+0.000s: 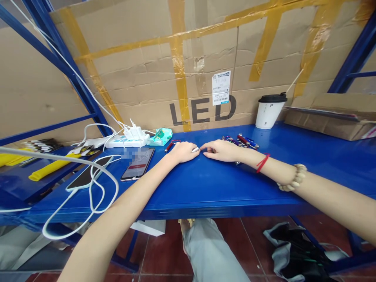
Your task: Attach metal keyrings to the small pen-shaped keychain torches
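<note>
My left hand [185, 152] rests on the blue tabletop [188, 192] with its fingers curled closed. A small silvery tip [195, 149] shows at its fingers; the rest of that piece is hidden. From the right, my right hand [221, 151] meets it, its index fingertip at or touching the silvery tip. The fingers of my right hand are bent but apart, and I see nothing held in them. Just behind my right wrist lies a pile of small red and blue metallic tubes [242, 140]. Beside my left hand is a red tube with a clip [172, 146].
At left lie a phone [138, 164], another phone [89, 172] and a looping white cable [102, 209]. A power strip [126, 141] and a green packet [161, 137] stand behind. A lidded paper cup [270, 111] and a cardboard tray [331, 121] are at back right.
</note>
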Action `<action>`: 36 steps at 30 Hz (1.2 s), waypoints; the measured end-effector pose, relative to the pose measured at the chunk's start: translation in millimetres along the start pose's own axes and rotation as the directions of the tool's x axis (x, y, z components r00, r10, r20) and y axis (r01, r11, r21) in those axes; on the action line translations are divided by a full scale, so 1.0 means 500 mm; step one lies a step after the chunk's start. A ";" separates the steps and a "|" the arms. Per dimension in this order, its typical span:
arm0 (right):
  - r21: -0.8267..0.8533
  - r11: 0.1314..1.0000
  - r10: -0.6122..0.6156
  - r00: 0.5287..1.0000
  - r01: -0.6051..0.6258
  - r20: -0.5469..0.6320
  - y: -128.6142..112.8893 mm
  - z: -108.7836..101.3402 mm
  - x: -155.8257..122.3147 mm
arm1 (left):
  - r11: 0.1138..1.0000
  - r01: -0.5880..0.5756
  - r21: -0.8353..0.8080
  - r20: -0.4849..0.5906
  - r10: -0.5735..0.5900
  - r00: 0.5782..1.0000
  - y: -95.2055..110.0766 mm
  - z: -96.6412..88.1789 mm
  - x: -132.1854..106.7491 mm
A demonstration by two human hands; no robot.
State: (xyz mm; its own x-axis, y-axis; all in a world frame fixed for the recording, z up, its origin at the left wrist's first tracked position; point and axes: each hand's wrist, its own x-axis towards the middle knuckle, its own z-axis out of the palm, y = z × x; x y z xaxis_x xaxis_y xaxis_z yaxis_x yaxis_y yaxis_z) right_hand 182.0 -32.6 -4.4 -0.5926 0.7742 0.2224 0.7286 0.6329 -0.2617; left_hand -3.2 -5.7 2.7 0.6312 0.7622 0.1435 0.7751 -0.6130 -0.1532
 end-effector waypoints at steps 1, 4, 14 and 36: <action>0.001 1.000 0.000 1.000 0.000 0.000 0.001 0.000 0.000 | 1.000 -0.002 0.000 0.001 0.002 1.000 0.000 0.000 0.000; 0.004 1.000 0.003 1.000 -0.003 -0.001 0.002 0.001 0.000 | 1.000 -0.007 0.001 0.009 0.007 1.000 0.000 -0.001 0.000; 0.008 1.000 0.008 1.000 -0.008 0.009 0.000 0.000 0.001 | 1.000 -0.005 0.002 0.001 0.005 1.000 0.000 0.000 -0.001; 0.024 0.999 0.031 0.999 -0.031 0.026 -0.001 0.000 0.002 | 1.000 -0.013 -0.028 -0.011 0.013 1.000 0.000 0.002 -0.001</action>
State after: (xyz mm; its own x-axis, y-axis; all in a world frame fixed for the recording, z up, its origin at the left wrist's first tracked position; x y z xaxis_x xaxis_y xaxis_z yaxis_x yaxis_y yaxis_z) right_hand 180.9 -32.3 -4.1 -0.5787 0.7931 0.1900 0.7382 0.6085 -0.2913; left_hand -3.7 -5.7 1.7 0.6413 0.7520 0.1524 0.7673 -0.6284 -0.1277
